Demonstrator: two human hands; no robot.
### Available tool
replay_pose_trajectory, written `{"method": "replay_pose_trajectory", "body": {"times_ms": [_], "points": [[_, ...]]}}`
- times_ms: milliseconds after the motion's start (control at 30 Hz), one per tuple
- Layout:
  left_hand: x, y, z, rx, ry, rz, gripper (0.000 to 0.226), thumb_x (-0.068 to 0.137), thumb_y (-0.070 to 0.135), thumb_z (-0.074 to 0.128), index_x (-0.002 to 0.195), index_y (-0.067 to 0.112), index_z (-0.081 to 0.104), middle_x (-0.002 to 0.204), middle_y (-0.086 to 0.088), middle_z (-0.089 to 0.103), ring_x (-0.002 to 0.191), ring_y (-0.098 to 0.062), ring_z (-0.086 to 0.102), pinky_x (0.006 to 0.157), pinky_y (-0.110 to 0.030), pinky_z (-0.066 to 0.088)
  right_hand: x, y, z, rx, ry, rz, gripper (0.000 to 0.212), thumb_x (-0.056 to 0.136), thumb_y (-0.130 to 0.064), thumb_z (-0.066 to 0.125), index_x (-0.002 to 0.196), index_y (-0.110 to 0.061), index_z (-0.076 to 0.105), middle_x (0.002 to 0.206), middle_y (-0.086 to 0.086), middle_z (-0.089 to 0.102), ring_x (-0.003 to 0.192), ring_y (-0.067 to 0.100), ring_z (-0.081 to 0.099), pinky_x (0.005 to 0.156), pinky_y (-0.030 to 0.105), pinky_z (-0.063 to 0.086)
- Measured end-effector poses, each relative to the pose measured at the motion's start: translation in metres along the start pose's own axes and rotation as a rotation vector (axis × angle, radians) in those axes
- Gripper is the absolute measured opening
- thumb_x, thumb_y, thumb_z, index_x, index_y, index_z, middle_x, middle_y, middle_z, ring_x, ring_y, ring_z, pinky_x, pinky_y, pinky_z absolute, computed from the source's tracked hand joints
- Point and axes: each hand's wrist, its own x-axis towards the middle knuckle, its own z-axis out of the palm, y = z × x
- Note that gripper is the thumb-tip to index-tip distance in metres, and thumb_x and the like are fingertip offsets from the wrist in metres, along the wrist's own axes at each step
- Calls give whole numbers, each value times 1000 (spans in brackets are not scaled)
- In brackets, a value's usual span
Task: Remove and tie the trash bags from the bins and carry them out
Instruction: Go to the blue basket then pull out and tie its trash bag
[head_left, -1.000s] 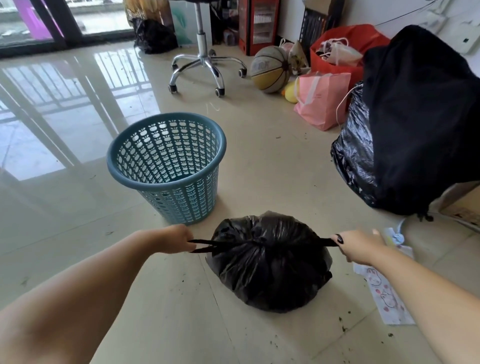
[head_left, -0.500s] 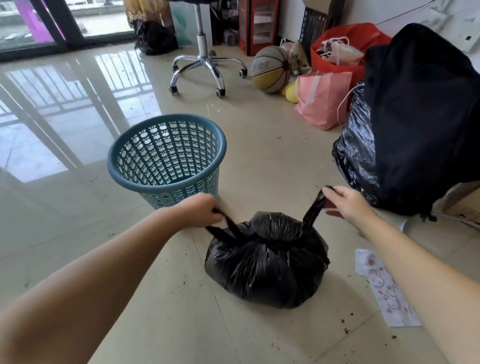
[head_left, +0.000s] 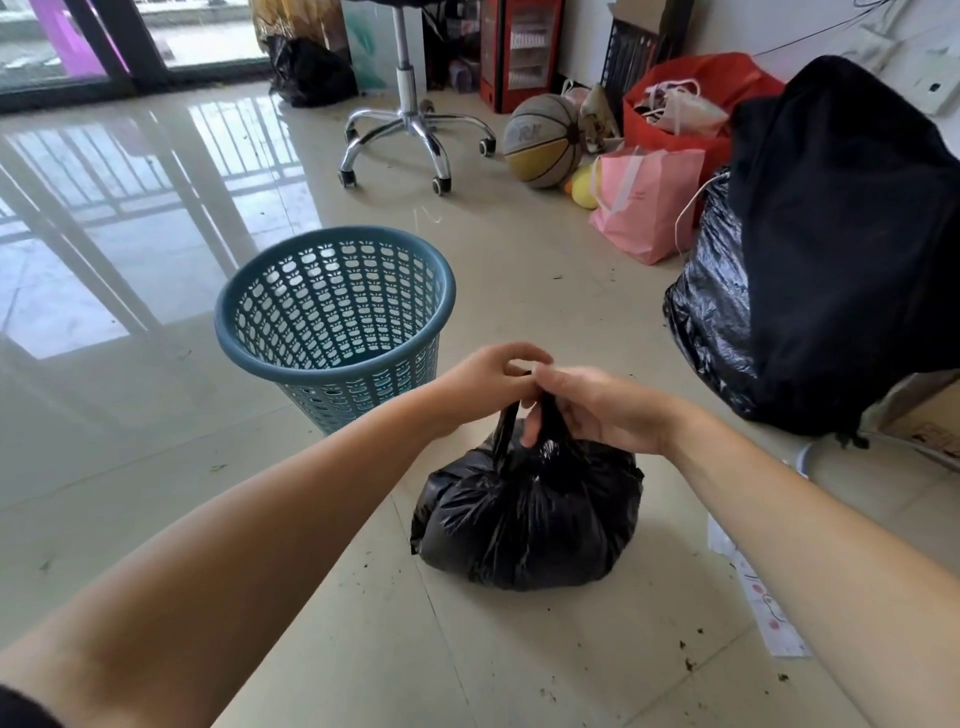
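Black plastic trash bag (head_left: 527, 512) sits on the floor, lower centre; left hand (head_left: 485, 382) and right hand (head_left: 597, 410) pinch its ears (head_left: 548, 415) together — thin strips may slip or tear, leaving the knot loose.

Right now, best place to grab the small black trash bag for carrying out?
Take the small black trash bag by its two tie ends, from above. They stand up over the gathered top, where the left hand and right hand pinch them; the rounded body offers no grip.

left hand (head_left: 488, 382): fingers curled, pinching | right hand (head_left: 597, 410): fingers curled, pinching | fingertips met at centre | both forearms extended forward
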Motion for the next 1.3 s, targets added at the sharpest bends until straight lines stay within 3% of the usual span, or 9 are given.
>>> {"method": "replay_pose_trajectory", "body": {"times_ms": [100, 167, 300, 467, 533, 633, 733, 933, 1300], "points": [[-3, -8, 2, -358, -184, -38, 18, 97, 12, 47, 100, 7, 64, 88, -9, 64, 79, -13, 61, 81, -22, 48, -1, -7, -2, -61, 10, -42, 19, 84, -29, 62, 87, -11, 58, 57, 0, 52, 54, 13, 55, 73, 34, 44], [-2, -17, 3, -443, -233, -68, 18, 96, 17, 51, 89, 7, 64, 77, -8, 63, 68, -16, 61, 77, -28, 50, 0, -5, -11, -157, 51, -57, 11, 88, -20, 63, 84, -10, 59, 56, -2, 46, 49, 11, 47, 65, 29, 43], [1, -38, -3, -279, -226, -143, 30, 92, 27, 60, 67, 16, 48, 52, 5, 35, 48, -10, 32, 53, -24, 26, 2, 16, -27, -471, 251, -5, 19, 85, -26, 67, 72, -16, 56, 59, -1, 47, 53, 14, 47, 61, 31, 38], [3, -55, 11, 307, -169, -119, 37, 91, 41, 56, 69, 12, 52, 56, 4, 42, 51, -11, 37, 51, -24, 29, 12, 60, -10, -862, 328, -40, 25, 86, -28, 63, 67, -22, 48, 61, -4, 48, 59, 14, 45, 54, 22, 32], [3, -62, 19, 477, -165, -72, 37, 92, 41, 54, 71, 10, 51, 58, 2, 42, 53, -12, 36, 50, -23, 28, 17, 76, -7, -967, 290, -70, 23, 88, -28, 61, 71, -21, 46, 62, -4, 48, 62, 19, 47, 56, 27, 34], [3, -77, 27, 467, -176, -103, 36, 93, 39, 53, 78, 6, 58, 64, 1, 49, 56, -11, 40, 53, -21, 31, 23, 91, -10, -1011, 269, -36, 20, 88, -31, 58, 73, -22, 47, 65, 1, 53, 65, 25, 53, 62, 36, 43], [-9, -75, 32, 440, -148, -152, 37, 93, 36, 54, 62, 16, 47, 60, 5, 44, 53, -6, 37, 49, -13, 34, 16, 85, -2, -949, 262, 33, 21, 86, -30, 59, 72, -23, 46, 67, 3, 55, 67, 27, 55, 64, 37, 45], [-48, 14, 0, 360, -178, -238, 37, 92, 33, 57, 61, 19, 42, 59, 8, 41, 52, -6, 37, 49, -11, 34, -37, 5, 12, -844, 235, 129, 19, 87, -23, 58, 74, -20, 45, 61, -7, 48, 65, 23, 50, 61, 33, 37], [-121, 264, -91, 312, -212, -275, 39, 90, 34, 57, 56, 28, 41, 57, 8, 46, 57, -14, 42, 54, -27, 34, -179, -237, 20, -795, 242, 134, 34, 87, -20, 58, 61, -26, 35, 54, -7, 43, 55, 18, 42, 53, 29, 32]]}}
